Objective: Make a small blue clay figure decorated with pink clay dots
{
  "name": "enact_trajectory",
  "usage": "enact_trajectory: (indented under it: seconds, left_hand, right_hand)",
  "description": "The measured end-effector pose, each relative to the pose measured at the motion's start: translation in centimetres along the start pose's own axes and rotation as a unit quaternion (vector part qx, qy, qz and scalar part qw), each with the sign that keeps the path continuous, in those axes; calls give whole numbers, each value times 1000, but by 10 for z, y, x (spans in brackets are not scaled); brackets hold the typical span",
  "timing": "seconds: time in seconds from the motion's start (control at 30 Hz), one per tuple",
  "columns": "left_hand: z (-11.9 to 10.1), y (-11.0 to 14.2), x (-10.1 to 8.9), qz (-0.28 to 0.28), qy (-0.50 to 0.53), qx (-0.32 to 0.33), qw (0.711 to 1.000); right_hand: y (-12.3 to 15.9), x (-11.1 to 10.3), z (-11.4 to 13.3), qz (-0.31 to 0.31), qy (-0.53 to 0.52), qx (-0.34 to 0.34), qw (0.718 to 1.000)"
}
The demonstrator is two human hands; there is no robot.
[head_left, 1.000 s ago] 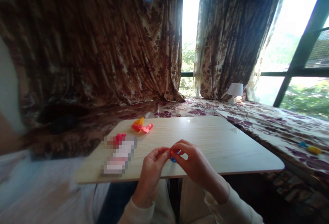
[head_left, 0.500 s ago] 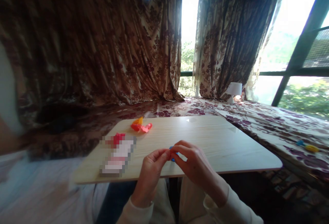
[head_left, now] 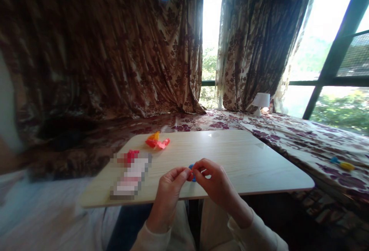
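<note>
My left hand [head_left: 170, 183] is closed in a pinch over the near part of the table, thumb against the forefinger. Facing it, my right hand [head_left: 211, 176] is pinched too, its thumb and forefinger meeting the left fingertips. Between them is a small blue and red thing [head_left: 191, 166], mostly covered by the fingers; its kind does not show. Blue edges stick out above and below the fingertips, and a bit of red shows at the left thumb. Both wrists are near the table's front edge.
On the pale wooden table [head_left: 230, 151] lie crumpled red pieces [head_left: 161, 143], an orange-yellow piece [head_left: 154, 135] and a pixelated flat item [head_left: 131, 178] with a pinkish-red piece [head_left: 133, 154] by it. Beyond stand a white lamp [head_left: 261, 100] and a blue-and-yellow item [head_left: 346, 165] on floral cloth.
My right fingers have shifted slightly and curled closer at the pinch, showing a little more of the blue. The left hand has hardly moved. The view has shifted slightly.
</note>
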State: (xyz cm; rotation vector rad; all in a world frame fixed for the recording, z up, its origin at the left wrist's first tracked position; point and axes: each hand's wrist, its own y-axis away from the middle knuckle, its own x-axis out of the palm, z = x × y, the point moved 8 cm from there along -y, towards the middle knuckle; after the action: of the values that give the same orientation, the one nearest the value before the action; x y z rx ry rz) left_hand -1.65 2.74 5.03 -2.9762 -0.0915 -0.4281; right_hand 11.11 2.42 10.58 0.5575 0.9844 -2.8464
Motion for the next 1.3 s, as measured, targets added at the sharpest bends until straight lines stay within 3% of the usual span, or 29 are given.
enact_trajectory:
  seconds: [0.13, 0.27, 0.73, 1.03, 1.2, 1.3]
  left_hand:
    - [2, 0, -7, -27, 8, -8, 1000]
    - [4, 0, -8, -41, 46, -17, 998]
    - [2, -3, 3, -29, 27, 4, 999]
    - [-1, -2, 7, -42, 14, 15, 999]
    - [-6, -2, -6, -97, -15, 18, 995]
    - [-9, -8, -22, -122, -86, 45, 988]
  right_hand:
    - [-3, -4, -12, -13, -73, 56, 996]
    - [-4, -4, -16, 0, -92, 67, 993]
    - [1, 1, -4, 38, 11, -14, 999]
    - [0, -1, 6, 14, 72, -42, 996]
    - [-5, -16, -20, -46, 68, 10, 997]
    - [-14, -25, -49, -12, 63, 38, 997]
